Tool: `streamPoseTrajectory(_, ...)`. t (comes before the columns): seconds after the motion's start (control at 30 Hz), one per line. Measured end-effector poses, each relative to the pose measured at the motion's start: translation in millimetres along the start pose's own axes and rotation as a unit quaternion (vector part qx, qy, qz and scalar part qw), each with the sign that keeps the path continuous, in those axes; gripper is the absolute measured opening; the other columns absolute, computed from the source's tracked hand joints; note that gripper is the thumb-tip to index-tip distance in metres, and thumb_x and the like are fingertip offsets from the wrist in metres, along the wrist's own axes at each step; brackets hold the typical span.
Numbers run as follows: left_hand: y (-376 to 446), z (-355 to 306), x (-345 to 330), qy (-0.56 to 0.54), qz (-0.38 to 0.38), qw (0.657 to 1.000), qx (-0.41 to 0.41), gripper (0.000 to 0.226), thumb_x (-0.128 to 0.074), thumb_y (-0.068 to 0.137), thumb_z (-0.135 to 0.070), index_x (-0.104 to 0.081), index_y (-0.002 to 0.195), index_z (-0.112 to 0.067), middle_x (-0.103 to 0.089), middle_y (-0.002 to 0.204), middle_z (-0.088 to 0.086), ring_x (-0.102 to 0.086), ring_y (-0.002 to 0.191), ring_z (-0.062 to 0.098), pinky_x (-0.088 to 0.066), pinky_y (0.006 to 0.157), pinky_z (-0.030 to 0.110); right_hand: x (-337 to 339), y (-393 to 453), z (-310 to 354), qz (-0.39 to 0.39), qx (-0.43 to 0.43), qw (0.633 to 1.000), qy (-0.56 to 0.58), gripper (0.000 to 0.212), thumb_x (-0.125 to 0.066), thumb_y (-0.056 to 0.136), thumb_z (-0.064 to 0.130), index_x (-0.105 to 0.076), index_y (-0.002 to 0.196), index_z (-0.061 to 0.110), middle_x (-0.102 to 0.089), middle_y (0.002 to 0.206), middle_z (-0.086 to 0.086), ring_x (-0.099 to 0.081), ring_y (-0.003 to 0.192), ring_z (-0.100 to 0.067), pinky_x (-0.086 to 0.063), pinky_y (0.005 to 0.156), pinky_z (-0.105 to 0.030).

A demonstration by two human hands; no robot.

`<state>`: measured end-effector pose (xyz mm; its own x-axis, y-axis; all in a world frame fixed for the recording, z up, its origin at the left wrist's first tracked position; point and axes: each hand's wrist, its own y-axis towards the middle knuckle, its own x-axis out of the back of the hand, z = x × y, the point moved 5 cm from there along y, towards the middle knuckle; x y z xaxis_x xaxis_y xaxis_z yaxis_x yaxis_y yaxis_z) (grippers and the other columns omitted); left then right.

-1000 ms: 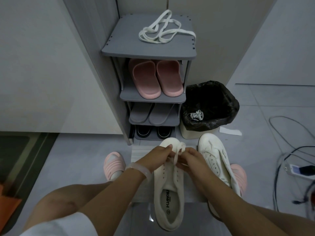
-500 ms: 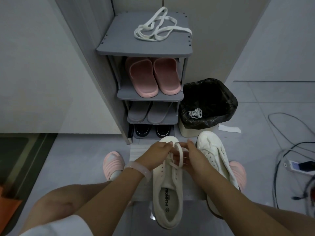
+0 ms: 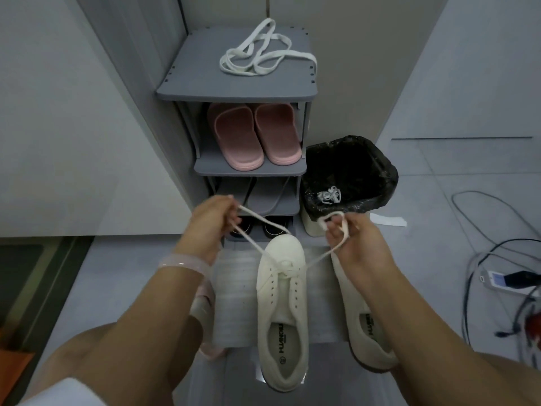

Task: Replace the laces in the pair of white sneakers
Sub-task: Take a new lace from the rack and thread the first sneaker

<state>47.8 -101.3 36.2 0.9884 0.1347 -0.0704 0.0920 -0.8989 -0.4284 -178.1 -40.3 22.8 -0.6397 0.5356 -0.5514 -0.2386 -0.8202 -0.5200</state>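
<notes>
Both hands, left hand and right hand, are gripping the lace ends at the sneaker's lowest eyelets; upper rows are awaiting lacing.

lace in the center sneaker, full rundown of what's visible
The lace is a flat, off-white, fabric-looking strip threaded only through the front eyelets of the center sneaker, crossing near the toe. Both ends are pulled up and apart, fairly taut: the left hand grips one, and the right hand pinches the other, which loops over its fingers. The eyelets further back are empty.
</notes>
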Motion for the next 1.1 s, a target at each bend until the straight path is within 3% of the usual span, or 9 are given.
streamPoseTrajectory(0.1,3,-14,28,0.274,-0.041,0.959,-0.056,0.024,-0.046,0.092,-0.008,-0.056,0.070,-0.011,-0.056,0.067,0.011,-0.056,0.052,0.015,-0.043,0.052,0.021,-1,0,24,-0.004,0.072,0.997,-0.040,0.012,-0.043,0.096,0.012,-0.051,0.087,0.012,-0.057,0.067,-0.001,-0.049,0.054,-0.009,-0.044,0.057,-0.021)
streamPoseTrajectory(0.23,-11,12,17,0.571,0.042,0.813,-0.106,0.025,-0.048,0.093,-0.017,-0.065,0.112,-0.013,-0.063,0.113,0.011,-0.058,0.102,0.026,-0.038,0.081,0.023,-12,-15,16,0.029,0.143,0.949,-0.280,0.013,-0.039,0.098,0.007,-0.052,0.097,0.011,-0.066,0.085,-0.001,-0.060,0.063,-0.005,-0.049,0.060,-0.016)
streamPoseTrajectory(0.37,-36,26,-33,0.466,0.162,0.847,-0.200,0.026,-0.051,0.093,-0.018,-0.063,0.116,-0.018,-0.062,0.118,0.004,-0.061,0.087,0.009,-0.040,0.073,0.011,-25,-30,-17,0.116,0.136,0.886,-0.429,0.016,-0.039,0.098,0.011,-0.054,0.104,0.012,-0.067,0.105,0.006,-0.059,0.096,0.001,-0.045,0.077,-0.007)
streamPoseTrajectory(0.47,-54,45,-65,0.296,0.301,0.903,-0.081,0.015,-0.049,0.094,-0.024,-0.062,0.101,-0.029,-0.065,0.093,-0.013,-0.060,0.066,-0.001,-0.046,0.060,0.012,-31,-36,-29,0.162,0.141,0.868,-0.448,0.019,-0.040,0.098,0.008,-0.056,0.106,0.008,-0.064,0.109,0.003,-0.059,0.092,0.003,-0.046,0.077,-0.008)
streamPoseTrajectory(0.57,-57,51,-70,0.178,0.318,0.931,-0.006,0.016,-0.048,0.095,-0.024,-0.061,0.086,-0.022,-0.062,0.065,-0.013,-0.056,0.057,0.005,-0.044,0.053,0.017,-30,-34,-27,0.166,0.126,0.891,-0.404,0.018,-0.041,0.097,0.009,-0.059,0.097,0.012,-0.069,0.103,0.004,-0.064,0.083,-0.005,-0.050,0.070,-0.017)
streamPoseTrajectory(0.63,-53,47,-65,0.168,0.310,0.936,-0.001,0.023,-0.050,0.094,-0.023,-0.062,0.075,-0.021,-0.053,0.054,-0.012,-0.047,0.049,0.002,-0.039,0.049,0.013,-26,-28,-20,0.146,0.091,0.941,-0.290,0.018,-0.042,0.097,0.009,-0.058,0.089,0.012,-0.072,0.096,0.002,-0.066,0.077,-0.008,-0.053,0.067,-0.020)
streamPoseTrajectory(0.73,-36,35,-46,0.360,0.251,0.896,-0.077,0.027,-0.052,0.093,-0.022,-0.064,0.069,-0.020,-0.048,0.055,-0.012,-0.043,0.049,-0.002,-0.034,0.046,0.006,-16,-14,-3,0.086,0.043,0.993,-0.069,0.018,-0.040,0.098,0.009,-0.054,0.086,0.013,-0.072,0.077,0.000,-0.070,0.074,-0.011,-0.057,0.068,-0.024)
streamPoseTrajectory(0.87,-13,26,-9,0.534,0.082,0.830,-0.139,0.023,-0.050,0.093,-0.021,-0.066,0.080,-0.011,-0.055,0.068,-0.002,-0.051,0.067,0.015,-0.038,0.059,0.023,2,-3,29,0.006,0.073,0.997,0.019,0.018,-0.040,0.098,0.011,-0.056,0.091,0.014,-0.070,0.069,0.000,-0.067,0.061,-0.008,-0.055,0.058,-0.020)
streamPoseTrajectory(1.1,-3,21,9,0.523,0.005,0.840,-0.144,0.023,-0.054,0.092,-0.023,-0.070,0.081,-0.012,-0.052,0.061,-0.005,-0.045,0.058,0.010,-0.032,0.057,0.023,3,2,40,-0.009,0.077,0.996,0.034,0.024,-0.033,0.102,0.023,-0.054,0.094,0.016,-0.060,0.054,0.004,-0.042,0.037,-0.003,-0.041,0.043,-0.013)
